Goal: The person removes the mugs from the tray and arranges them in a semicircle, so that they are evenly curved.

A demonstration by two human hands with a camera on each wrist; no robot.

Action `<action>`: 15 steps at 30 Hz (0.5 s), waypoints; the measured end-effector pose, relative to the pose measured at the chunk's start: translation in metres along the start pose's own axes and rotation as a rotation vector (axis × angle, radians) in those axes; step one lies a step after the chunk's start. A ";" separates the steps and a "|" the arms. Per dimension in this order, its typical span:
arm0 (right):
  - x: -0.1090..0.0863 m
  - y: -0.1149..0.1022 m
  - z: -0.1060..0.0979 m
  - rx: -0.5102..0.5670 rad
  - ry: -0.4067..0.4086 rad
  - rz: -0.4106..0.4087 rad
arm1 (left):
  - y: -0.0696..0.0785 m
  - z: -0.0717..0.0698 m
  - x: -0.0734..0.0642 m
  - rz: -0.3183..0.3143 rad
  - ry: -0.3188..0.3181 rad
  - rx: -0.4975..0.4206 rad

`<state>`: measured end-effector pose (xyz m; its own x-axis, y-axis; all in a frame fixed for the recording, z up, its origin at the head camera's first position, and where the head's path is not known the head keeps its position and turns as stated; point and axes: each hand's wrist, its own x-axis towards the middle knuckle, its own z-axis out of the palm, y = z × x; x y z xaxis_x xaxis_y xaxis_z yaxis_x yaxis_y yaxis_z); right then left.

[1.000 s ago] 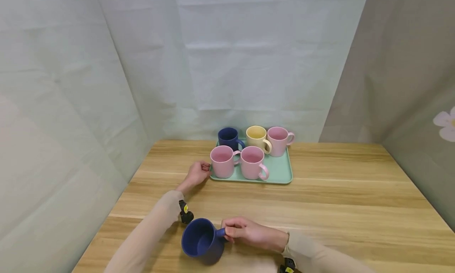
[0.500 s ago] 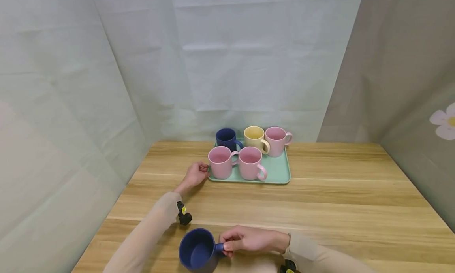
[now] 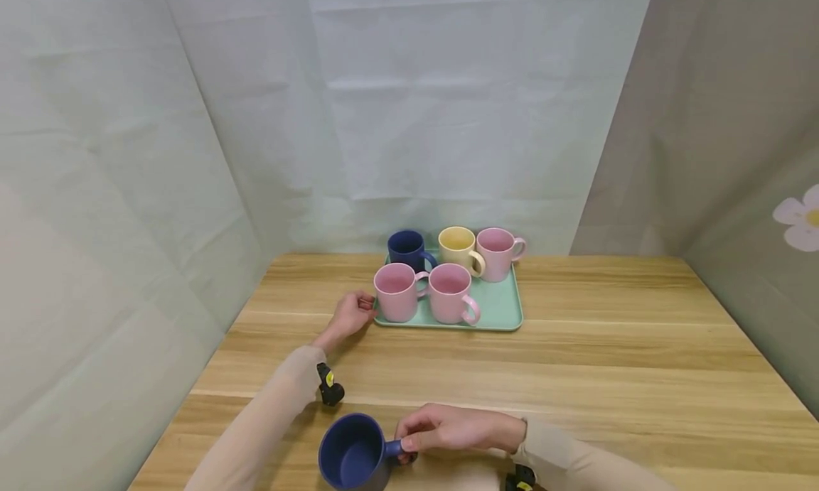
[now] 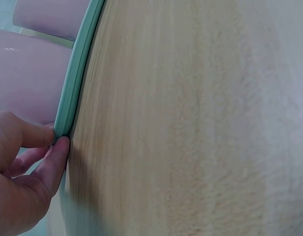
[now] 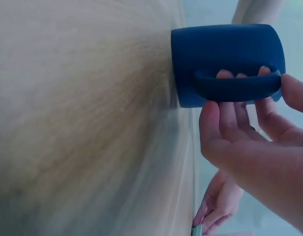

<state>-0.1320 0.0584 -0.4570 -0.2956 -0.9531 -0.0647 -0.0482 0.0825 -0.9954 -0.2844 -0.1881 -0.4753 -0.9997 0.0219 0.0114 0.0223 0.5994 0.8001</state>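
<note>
My right hand grips the handle of a dark blue mug near the front of the wooden table. In the right wrist view, fingers pass through the loop of that handle and the mug's base is right at the tabletop. My left hand pinches the left front corner of a mint green tray; the left wrist view has thumb and fingers on its rim. Two pink mugs stand at the tray's front. Behind them are another dark blue mug, a yellow mug and a third pink mug.
The tray lies at the back of the wooden table, close to a hanging pale cloth. Cloth also walls off the left and right sides. My left forearm reaches across the table just left of the held mug.
My right hand has carried the dark blue mug a little toward the table's front, lower in the head view, and it has barely moved in the last half second. The left hand stays at the tray.
</note>
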 end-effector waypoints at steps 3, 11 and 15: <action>-0.002 0.000 -0.004 -0.003 0.058 0.030 | -0.001 0.000 0.000 0.002 -0.001 0.001; -0.010 -0.001 -0.020 0.020 0.246 0.063 | -0.002 0.000 0.003 -0.022 -0.010 0.019; -0.013 -0.001 -0.028 0.079 0.355 0.087 | 0.000 0.000 0.002 -0.017 -0.002 0.021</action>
<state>-0.1550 0.0792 -0.4530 -0.6084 -0.7821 -0.1347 0.0612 0.1230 -0.9905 -0.2867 -0.1885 -0.4751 -0.9999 0.0128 -0.0033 0.0053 0.6162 0.7876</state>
